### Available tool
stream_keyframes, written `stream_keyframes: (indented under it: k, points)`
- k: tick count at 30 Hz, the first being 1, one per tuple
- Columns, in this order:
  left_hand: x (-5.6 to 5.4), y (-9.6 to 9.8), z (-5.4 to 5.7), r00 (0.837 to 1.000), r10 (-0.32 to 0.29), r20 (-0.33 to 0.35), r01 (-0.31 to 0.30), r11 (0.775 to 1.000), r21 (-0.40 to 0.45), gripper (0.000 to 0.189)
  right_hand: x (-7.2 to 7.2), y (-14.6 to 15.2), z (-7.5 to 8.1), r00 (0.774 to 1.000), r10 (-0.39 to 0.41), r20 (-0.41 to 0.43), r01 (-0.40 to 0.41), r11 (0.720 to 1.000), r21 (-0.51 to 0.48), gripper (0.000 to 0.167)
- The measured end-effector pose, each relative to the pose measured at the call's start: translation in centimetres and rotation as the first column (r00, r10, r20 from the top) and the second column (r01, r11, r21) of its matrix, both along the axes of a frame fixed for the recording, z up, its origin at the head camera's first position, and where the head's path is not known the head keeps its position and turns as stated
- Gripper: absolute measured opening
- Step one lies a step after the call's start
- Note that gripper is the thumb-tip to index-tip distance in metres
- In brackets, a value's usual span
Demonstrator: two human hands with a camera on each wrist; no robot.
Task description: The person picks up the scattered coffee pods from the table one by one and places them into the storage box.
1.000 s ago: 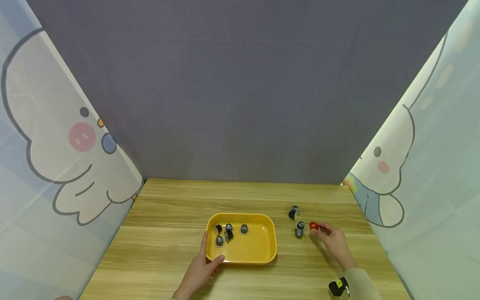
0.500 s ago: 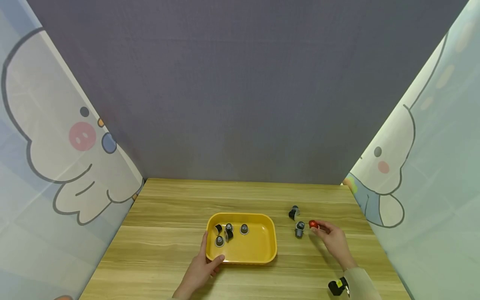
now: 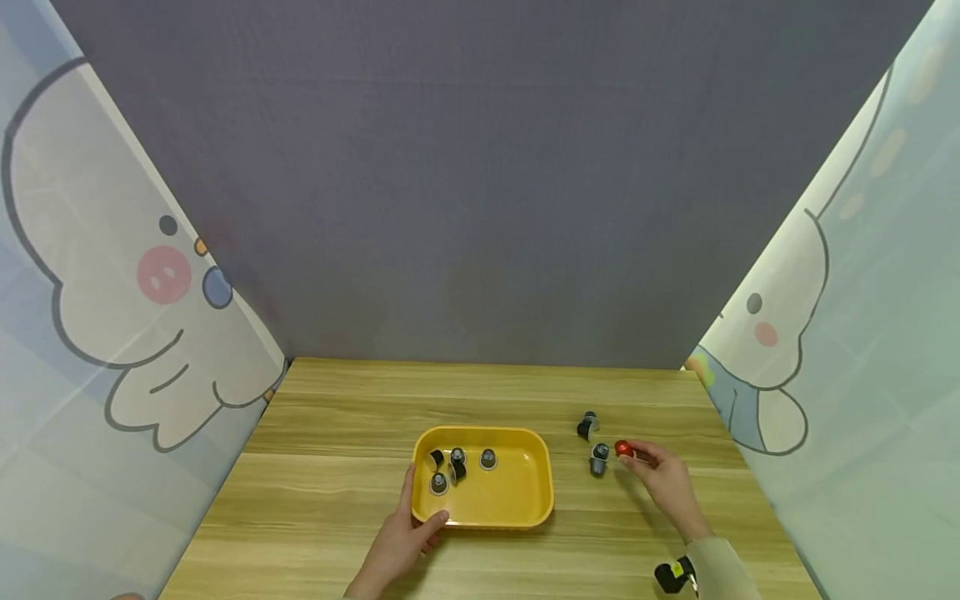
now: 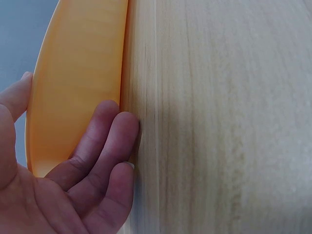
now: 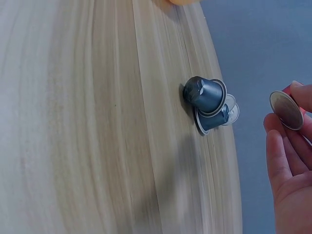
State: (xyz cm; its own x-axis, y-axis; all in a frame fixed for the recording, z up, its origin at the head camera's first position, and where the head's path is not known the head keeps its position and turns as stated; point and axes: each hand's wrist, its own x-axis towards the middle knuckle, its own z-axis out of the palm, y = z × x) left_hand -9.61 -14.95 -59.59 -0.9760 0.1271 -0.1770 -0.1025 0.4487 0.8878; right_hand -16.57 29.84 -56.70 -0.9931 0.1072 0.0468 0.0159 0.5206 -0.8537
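My right hand (image 3: 667,490) pinches a red coffee capsule (image 3: 623,448) between thumb and fingers, to the right of two dark grey capsules (image 3: 598,460) on the table. In the right wrist view the red capsule's flat silver lid (image 5: 286,110) faces the camera. My left hand (image 3: 397,542) grips the near left corner of a yellow tray (image 3: 517,522), thumb over the rim. In the left wrist view its fingers (image 4: 109,146) lie along the tray's outer wall (image 4: 83,73). Several dark capsules (image 3: 438,482) stand or lie in the tray's left half.
Two more dark capsules (image 3: 588,426) lie farther back on the wooden table (image 3: 337,467). A black device with a yellow patch (image 3: 673,575) sits by my right sleeve (image 3: 722,568). A grey panel (image 3: 480,208) closes off the back, with printed cartoon sheets at both sides.
The red capsule has shifted slightly left, toward the grey capsules, in my right hand's pinch. My left hand and the tray have stayed in place.
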Motion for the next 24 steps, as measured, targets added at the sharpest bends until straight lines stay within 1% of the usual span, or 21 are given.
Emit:
stream_keyframes:
  k: [7, 9, 14, 19, 24]
  points:
    - [0.1, 0.1, 0.2, 1.0, 0.004, 0.004, -0.004, 1.0, -0.006, 0.103, 0.2, -0.5, 0.3, 0.999, 0.016, -0.029, -0.017, 1.0, -0.018, 0.044]
    - [0.1, 0.1, 0.3, 1.0, 0.003, 0.007, -0.003, 1.0, 0.006, 0.103, 0.3, -0.6, 0.4, 0.999, 0.024, -0.042, -0.025, 0.999, -0.022, 0.042]
    - [0.1, 0.1, 0.5, 1.0, 0.0, 0.011, -0.001, 1.0, 0.026, 0.102, 0.5, -1.1, 0.7, 0.998, 0.035, -0.045, -0.037, 0.999, -0.034, 0.04]
    - [0.1, 0.0, 0.5, 1.0, 0.003, 0.007, -0.003, 1.0, 0.017, 0.102, 0.5, -1.7, 0.5, 0.998, 0.045, -0.035, -0.047, 0.996, -0.078, 0.038]
    - [0.1, 0.1, 0.4, 1.0, 0.005, 0.004, -0.005, 1.0, 0.014, 0.102, 0.6, -2.3, 0.3, 0.997, 0.054, -0.048, -0.058, 0.995, -0.086, 0.034]
